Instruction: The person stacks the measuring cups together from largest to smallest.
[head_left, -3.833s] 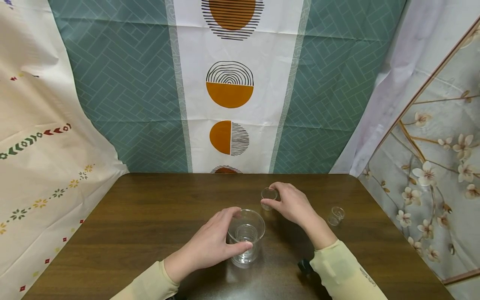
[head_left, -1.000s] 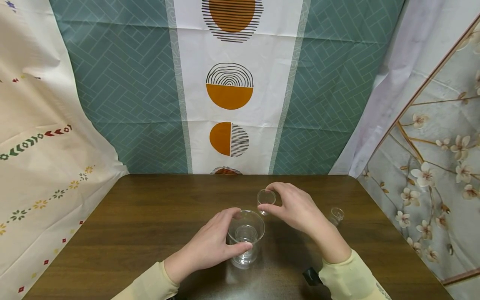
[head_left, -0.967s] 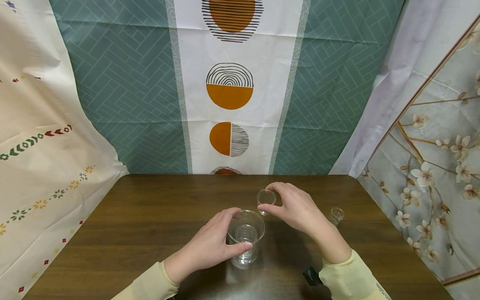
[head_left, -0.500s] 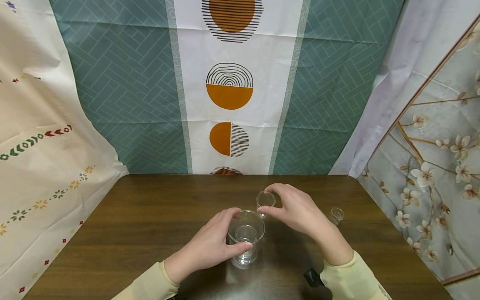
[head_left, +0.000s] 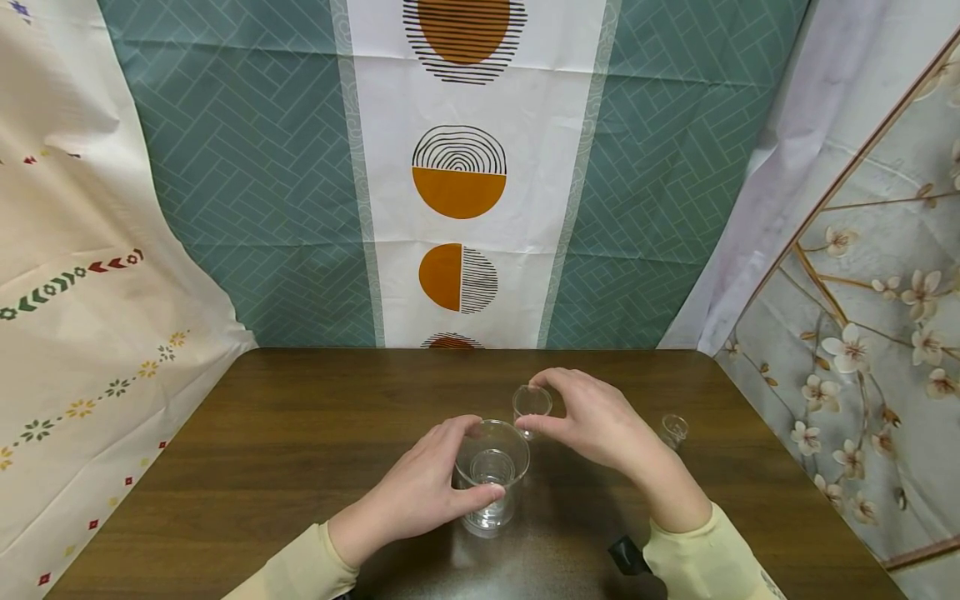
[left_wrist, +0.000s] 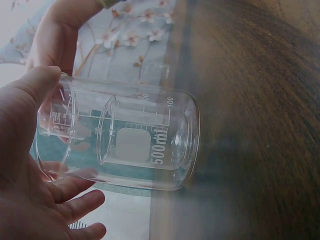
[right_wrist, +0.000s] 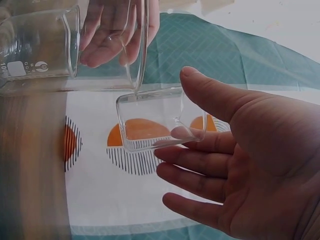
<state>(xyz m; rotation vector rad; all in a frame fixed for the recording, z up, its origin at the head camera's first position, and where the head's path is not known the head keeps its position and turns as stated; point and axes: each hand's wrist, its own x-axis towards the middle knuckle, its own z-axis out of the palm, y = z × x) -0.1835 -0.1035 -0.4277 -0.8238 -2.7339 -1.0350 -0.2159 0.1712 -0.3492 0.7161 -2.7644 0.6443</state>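
Observation:
My left hand [head_left: 412,483] grips the upper part of a large glass beaker [left_wrist: 159,145], marked 500ml, standing on the wooden table. Inside it stands a smaller glass beaker [right_wrist: 35,45] with printed markings. Between thumb and fingers, my right hand [head_left: 588,417] pinches a small clear beaker [right_wrist: 150,120]. In the head view this small beaker is just behind and right of the large beaker's rim. The right wrist view shows it raised, with its base close to that rim. Nothing shows inside the small beaker.
A tiny glass beaker [head_left: 672,430] sits on the table at the right, partly behind my right forearm. Hanging cloths surround the wooden table [head_left: 300,417], a teal and white one [head_left: 285,208] at the back. A black strap piece [head_left: 628,556] shows beside the right sleeve.
Compared with the earliest frame, the right hand has brought the small beaker slightly left and nearer the large one; over the last second it shifts only slightly. The left hand stays put.

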